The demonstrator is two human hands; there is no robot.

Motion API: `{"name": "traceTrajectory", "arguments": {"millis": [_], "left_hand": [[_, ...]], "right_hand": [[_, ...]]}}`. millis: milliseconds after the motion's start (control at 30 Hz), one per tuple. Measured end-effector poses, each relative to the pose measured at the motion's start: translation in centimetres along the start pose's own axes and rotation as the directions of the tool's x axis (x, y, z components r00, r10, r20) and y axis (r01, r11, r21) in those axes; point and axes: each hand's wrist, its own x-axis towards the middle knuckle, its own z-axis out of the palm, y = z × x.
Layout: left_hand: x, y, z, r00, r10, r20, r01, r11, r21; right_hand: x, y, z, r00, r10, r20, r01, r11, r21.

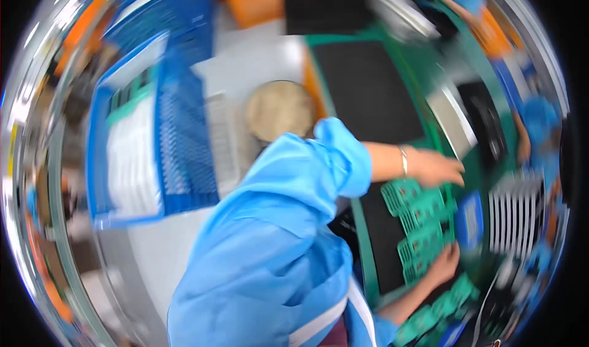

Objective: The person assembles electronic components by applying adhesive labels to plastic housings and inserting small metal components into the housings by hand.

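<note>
My left hand (434, 168), with a bracelet at the wrist, is stretched out flat just above the far end of a row of green slotted plastic trays (423, 215). Its fingers are extended, and I see nothing in them. At the other end of the row, my right hand (445, 266) has its fingers bent against the edge of the nearest tray. Motion blur softens those fingertips, but they appear to grip the edge. The trays lie partly on a black mat (377, 224). More green pieces (429, 313) lie beside my right forearm.
A blue crate (184, 120) holding white sheets stands to the left, near a round stool (281, 111). Beyond the trays are a blue box (471, 220), a white slotted rack (515, 215) and a black case (481, 120). Another person's arm (521, 132) shows at the right.
</note>
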Motion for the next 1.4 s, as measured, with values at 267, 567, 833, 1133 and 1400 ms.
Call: {"name": "traceTrajectory", "arguments": {"millis": [267, 567, 833, 1133, 1400], "left_hand": [[-23.7, 2.6, -19.0, 0.856, -0.19, -0.481, 0.377, 0.866, 0.328], [-62.3, 3.7, -30.3, -0.16, 0.011, -0.987, 0.982, 0.105, -0.158], [-68.1, -3.4, -30.1, -0.515, -0.281, -0.81, 0.856, -0.225, -0.466], [-72.6, -7.9, -32.2, -0.662, -0.612, -0.433, 0.531, 0.025, -0.847], [-71.3, 3.7, -31.2, -0.353, -0.669, -0.654, -0.089, 0.72, -0.688]], "right_hand": [[-5.2, -15.3, 3.7, 0.838, -0.409, 0.36, 0.115, 0.779, 0.616], [-13.1, -31.0, 9.8, 0.354, -0.773, 0.526, 0.336, 0.63, 0.7], [-16.3, -37.1, 13.2, 0.228, -0.744, 0.628, 0.346, 0.665, 0.662], [-17.7, -39.7, 16.3, 0.138, -0.715, 0.685, 0.383, 0.676, 0.629], [-18.2, -43.5, 18.6, 0.131, -0.765, 0.631, 0.317, 0.635, 0.705]]}}
